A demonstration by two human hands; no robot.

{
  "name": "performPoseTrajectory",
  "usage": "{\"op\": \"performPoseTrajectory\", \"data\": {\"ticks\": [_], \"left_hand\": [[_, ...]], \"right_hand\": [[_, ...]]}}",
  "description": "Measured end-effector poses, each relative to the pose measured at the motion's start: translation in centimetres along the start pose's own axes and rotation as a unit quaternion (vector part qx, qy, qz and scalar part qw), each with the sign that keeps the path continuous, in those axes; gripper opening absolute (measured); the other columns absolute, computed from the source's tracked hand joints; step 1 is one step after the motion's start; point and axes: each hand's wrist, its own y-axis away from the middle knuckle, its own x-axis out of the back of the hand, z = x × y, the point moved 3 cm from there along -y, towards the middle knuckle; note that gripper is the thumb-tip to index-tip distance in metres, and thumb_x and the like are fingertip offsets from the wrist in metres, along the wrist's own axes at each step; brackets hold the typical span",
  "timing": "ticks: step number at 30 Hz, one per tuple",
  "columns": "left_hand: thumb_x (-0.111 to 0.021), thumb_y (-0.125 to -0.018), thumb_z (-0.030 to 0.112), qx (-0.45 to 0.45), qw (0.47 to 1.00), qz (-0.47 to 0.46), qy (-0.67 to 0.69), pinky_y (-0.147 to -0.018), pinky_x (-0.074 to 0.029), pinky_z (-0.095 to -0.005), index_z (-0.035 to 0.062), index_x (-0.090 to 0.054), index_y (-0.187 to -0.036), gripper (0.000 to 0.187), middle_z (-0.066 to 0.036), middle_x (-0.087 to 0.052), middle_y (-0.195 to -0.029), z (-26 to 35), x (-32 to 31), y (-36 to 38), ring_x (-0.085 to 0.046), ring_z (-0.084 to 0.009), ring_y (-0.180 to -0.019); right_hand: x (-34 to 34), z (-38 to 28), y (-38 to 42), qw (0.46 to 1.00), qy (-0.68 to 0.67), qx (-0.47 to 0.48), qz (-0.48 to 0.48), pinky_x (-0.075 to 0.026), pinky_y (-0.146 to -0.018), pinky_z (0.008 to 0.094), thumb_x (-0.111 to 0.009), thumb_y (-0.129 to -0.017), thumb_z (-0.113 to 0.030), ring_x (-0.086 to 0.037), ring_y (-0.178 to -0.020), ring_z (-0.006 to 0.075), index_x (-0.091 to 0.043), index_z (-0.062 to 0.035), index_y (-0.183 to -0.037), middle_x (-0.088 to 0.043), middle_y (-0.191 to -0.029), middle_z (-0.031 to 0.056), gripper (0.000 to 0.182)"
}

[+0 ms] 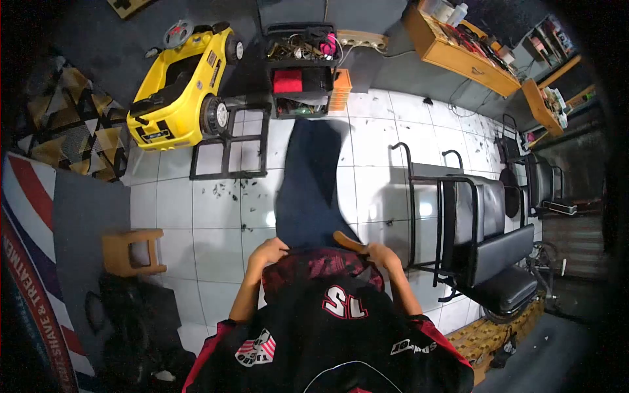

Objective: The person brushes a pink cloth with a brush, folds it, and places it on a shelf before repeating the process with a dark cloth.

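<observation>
A long dark navy cloth (308,190) stretches out in front of me over the white floor, its near edge held at waist height. At its left corner my left hand (270,250) is closed, fingers pinching the edge. My right hand (383,255) closes near the opposite corner, with a curved brown wooden piece (349,242), like a brush handle, sticking out from it toward the cloth's middle. Just below the cloth shows the red-and-black patterned hem of my black jersey (295,301).
Dark hair clippings lie scattered on the tiles. A black barber chair (491,236) stands at right, a small brown stool (133,252) at left. Farther off are a yellow toy car (177,92), a black metal frame (226,154), a tool trolley (300,82) and a wooden counter (458,59).
</observation>
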Motion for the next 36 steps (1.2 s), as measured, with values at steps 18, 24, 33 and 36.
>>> {"op": "performPoseTrajectory", "data": {"ticks": [18,24,33,36], "left_hand": [[-0.045,-0.079,-0.006,-0.205,0.916,0.343,0.03,-0.091,-0.044,-0.04,-0.0014,-0.062,-0.103,0.03,-0.019,-0.063,-0.102,7.8,4.2,-0.7,-0.058,-0.0349,-0.102],[-0.041,-0.075,-0.005,-0.069,0.992,0.076,0.069,-0.082,-0.049,-0.0368,0.0002,-0.063,-0.105,0.037,-0.023,-0.063,-0.1,3.0,2.0,1.4,-0.064,-0.0302,-0.09],[-0.032,-0.071,-0.016,-0.314,0.755,0.576,-0.02,-0.101,-0.035,-0.0397,-0.0058,-0.057,-0.113,0.05,-0.021,-0.056,-0.12,23.2,15.4,3.4,-0.049,-0.036,-0.118],[-0.029,-0.066,-0.014,-0.333,0.723,0.598,-0.088,-0.103,-0.033,-0.0455,-0.008,-0.055,-0.115,0.055,-0.024,-0.053,-0.123,21.2,12.4,3.4,-0.045,-0.0411,-0.121]], "right_hand": [[10.3,-9.7,1.3,0.903,-0.072,-0.214,0.366,-0.051,-0.072,0.0438,-0.053,-0.078,-0.002,-0.062,-0.085,0.0392,-0.066,-0.0018,-0.088,-0.061,-0.089,0.028,0.016],[4.2,-5.4,0.8,0.992,0.052,-0.105,0.037,-0.051,-0.072,0.0467,-0.054,-0.076,-0.012,-0.063,-0.083,0.0377,-0.064,-0.0074,-0.092,-0.063,-0.093,0.0209,0.02],[24.2,-19.6,5.9,0.729,0.007,0.046,0.683,-0.047,-0.065,0.0393,-0.05,-0.063,0.01,-0.056,-0.075,0.0314,-0.071,-0.013,-0.098,-0.052,-0.088,0.0158,0.047],[21.3,-19.0,7.3,0.677,0.074,0.067,0.729,-0.047,-0.064,0.0371,-0.052,-0.064,0.01,-0.055,-0.068,0.0314,-0.071,-0.0143,-0.098,-0.056,-0.084,0.0151,0.047]]}}
